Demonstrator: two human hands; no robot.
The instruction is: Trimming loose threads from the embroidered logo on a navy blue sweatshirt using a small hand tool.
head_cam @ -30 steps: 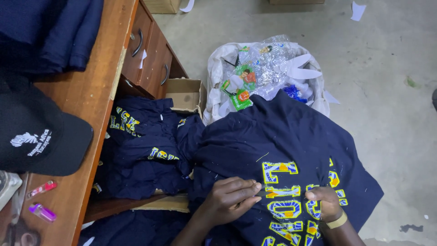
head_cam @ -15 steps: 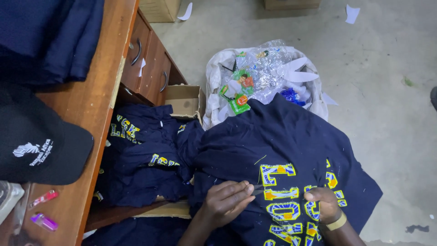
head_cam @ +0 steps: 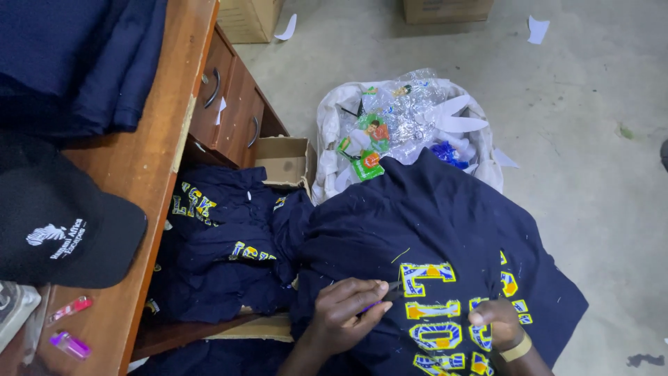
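Looking down, you see the navy garment [head_cam: 431, 223] spread across your lap at near right, its yellow-and-blue lettering [head_cam: 445, 306] running in stacked rows toward you; the cloth's long axis runs from the far collar end down to the near edge. Your left hand [head_cam: 348, 317] rests on the cloth just left of the lettering, fingers [head_cam: 369, 289] curled narrowly around a thin dark tool whose tip is hard to make out. Your right hand [head_cam: 497, 324], with a yellow wristband [head_cam: 516, 348], presses the lettering flat, fingers bent downward; what lies under them is hidden. Left of the garment, more navy pieces [head_cam: 216, 257] fill an open drawer. Farther off sit a small cardboard box [head_cam: 285, 161] and a white sack of plastic wrappers [head_cam: 403, 118] on the concrete floor [head_cam: 591, 139]. On the wooden tabletop [head_cam: 149, 160] at left lie a black cap [head_cam: 59, 230] and two small lighters [head_cam: 69, 326], partly cut off.
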